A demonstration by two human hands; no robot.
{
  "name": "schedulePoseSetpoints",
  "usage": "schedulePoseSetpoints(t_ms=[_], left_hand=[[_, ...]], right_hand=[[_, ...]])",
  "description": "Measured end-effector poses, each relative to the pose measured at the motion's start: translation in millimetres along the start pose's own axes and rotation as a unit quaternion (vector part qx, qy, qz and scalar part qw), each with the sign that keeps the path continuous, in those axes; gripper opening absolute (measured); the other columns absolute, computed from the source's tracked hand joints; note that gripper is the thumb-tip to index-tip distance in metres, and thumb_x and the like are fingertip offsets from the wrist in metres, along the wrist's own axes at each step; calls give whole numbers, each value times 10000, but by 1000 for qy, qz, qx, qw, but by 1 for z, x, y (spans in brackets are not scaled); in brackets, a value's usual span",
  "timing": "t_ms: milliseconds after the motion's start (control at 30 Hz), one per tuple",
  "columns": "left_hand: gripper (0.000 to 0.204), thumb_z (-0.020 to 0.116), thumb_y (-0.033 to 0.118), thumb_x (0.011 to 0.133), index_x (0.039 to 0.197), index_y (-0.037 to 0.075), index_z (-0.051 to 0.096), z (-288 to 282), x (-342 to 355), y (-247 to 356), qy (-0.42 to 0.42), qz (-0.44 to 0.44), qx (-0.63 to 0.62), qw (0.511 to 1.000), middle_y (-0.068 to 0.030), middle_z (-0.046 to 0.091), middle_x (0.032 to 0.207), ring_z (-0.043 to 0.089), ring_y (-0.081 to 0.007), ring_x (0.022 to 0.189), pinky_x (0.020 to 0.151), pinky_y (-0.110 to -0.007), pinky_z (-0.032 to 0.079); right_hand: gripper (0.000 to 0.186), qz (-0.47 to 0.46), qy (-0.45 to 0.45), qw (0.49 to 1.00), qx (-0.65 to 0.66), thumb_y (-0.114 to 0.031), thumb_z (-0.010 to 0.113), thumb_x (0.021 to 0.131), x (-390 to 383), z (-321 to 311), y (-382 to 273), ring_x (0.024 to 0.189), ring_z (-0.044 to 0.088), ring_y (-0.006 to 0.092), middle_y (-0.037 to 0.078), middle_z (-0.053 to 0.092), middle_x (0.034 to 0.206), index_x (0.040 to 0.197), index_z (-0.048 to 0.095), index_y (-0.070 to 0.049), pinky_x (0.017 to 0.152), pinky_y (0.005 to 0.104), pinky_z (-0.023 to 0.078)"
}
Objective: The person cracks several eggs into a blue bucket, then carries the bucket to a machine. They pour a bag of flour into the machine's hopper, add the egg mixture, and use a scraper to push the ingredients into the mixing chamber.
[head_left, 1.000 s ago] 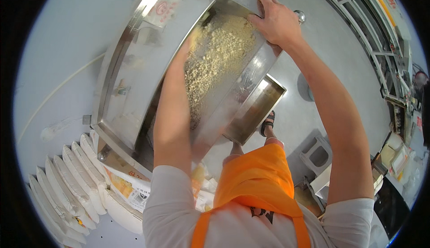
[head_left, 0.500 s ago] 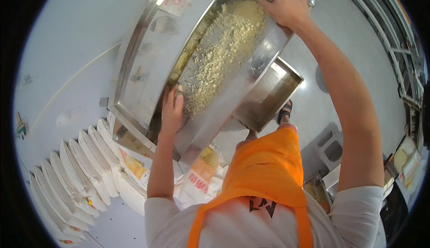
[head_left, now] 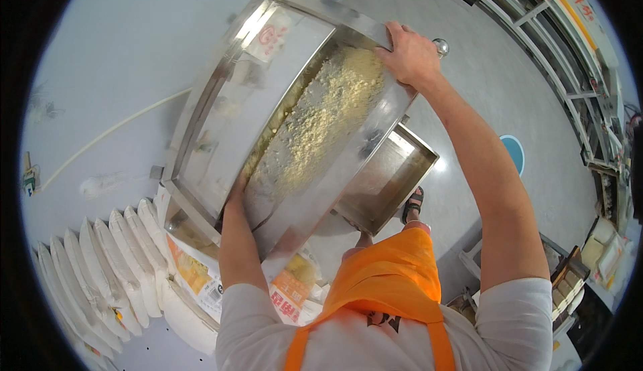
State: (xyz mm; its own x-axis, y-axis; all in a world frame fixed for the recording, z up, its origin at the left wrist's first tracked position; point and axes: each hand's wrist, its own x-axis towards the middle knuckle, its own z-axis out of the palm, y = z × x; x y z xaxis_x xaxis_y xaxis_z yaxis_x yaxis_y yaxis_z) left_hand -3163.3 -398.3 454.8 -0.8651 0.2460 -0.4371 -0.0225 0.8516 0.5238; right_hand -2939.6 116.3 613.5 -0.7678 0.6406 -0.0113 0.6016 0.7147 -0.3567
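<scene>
In front of me stands a steel machine (head_left: 335,197) with an open trough. Pale yellow crumbly dough or flour (head_left: 325,113) lies in it, heaviest toward the far end. My left hand (head_left: 239,187) reaches into the near left end of the trough; its fingers are hidden below the edge of the flat steel cover (head_left: 231,110). At the far right corner my right hand (head_left: 413,57) grips the metal rim (head_left: 400,90), the thumb on the inner side. A round metal knob (head_left: 441,47) sticks out just beyond this hand.
Below the machine's right side sits a steel tray (head_left: 385,183). White sacks (head_left: 120,257) stand in a row at lower left, near printed bags (head_left: 295,284). A blue basin (head_left: 513,153) rests on the floor at right, with metal racks (head_left: 536,56) beyond it.
My left hand has gone deeper into the trough, and its fingers have passed out of sight. My right hand stays on the rim. The whole view has shifted, bringing the blue basin into sight.
</scene>
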Motion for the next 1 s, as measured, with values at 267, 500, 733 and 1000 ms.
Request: schedulePoseSetpoints(t_ms=[267, 500, 733, 1000], left_hand=[[678, 420, 507, 1100, 1589, 38, 432, 43, -77, 115, -67, 83, 21, 994, -215, 417, 1646, 348, -359, 1547, 1262, -425, 263], [742, 381, 607, 1082, 1572, 55, 460, 12, -55, 42, 23, -24, 69, 997, -232, 357, 1667, 330, -401, 1537, 1248, -446, 284], [415, 569, 398, 1086, 1158, 16, 717, 10, -184, 91, 81, 261, 20, 962, -168, 728, 1139, 679, -311, 1023, 943, -405, 503], [303, 597, 297, 1076, 961, 40, 710, -31, -208, 131, 46, 162, -367, 915, -26, 666, 794, 587, -137, 750, 649, -335, 477]], right_hand=[[493, 4, 32, 999, -8, -407, 677, 912, -3, 0, 16, 1084, 701, 406, 190, 699, 1182, 1264, 598, -71, 939, 521, 560], [462, -15, 11, 1000, -3, -389, 686, 912, -7, -3, -7, 1085, 696, 410, 195, 699, 1168, 1239, 612, -70, 944, 527, 554], [634, -43, 161, 986, 0, -470, 708, 909, -39, 7, 12, 1286, 570, 404, 234, 587, 1375, 1393, 584, -80, 1098, 532, 454], [666, -136, 41, 892, 430, -452, 673, 995, -233, 59, -232, 1449, 430, 421, 276, 450, 1529, 1468, 495, -18, 1203, 481, 357]])
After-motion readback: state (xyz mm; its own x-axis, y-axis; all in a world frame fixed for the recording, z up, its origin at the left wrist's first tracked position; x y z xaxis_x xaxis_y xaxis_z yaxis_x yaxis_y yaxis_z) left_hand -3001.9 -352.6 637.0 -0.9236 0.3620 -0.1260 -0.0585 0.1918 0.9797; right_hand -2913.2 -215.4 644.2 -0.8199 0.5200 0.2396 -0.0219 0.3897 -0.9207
